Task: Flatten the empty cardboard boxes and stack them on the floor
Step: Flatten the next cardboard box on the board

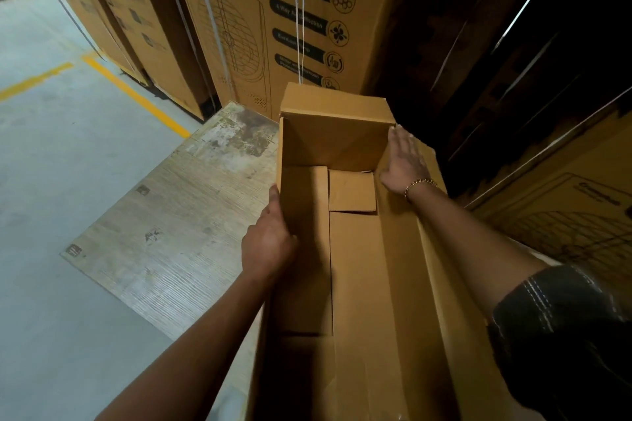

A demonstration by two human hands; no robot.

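Observation:
A long, open, empty brown cardboard box (359, 249) stands in front of me, its inner bottom flaps visible and its far end flap upright. My left hand (270, 243) grips the top edge of the box's left wall, thumb outside, fingers hidden inside. My right hand (403, 161) lies flat with straight fingers against the right wall near the far corner; a gold bracelet is on that wrist.
A worn flat board (178, 215) lies on the grey floor left of the box. Tall printed cartons (273, 17) stand behind, with more cartons (564, 215) at the right. Yellow floor lines (136, 96) run across the open concrete at the left.

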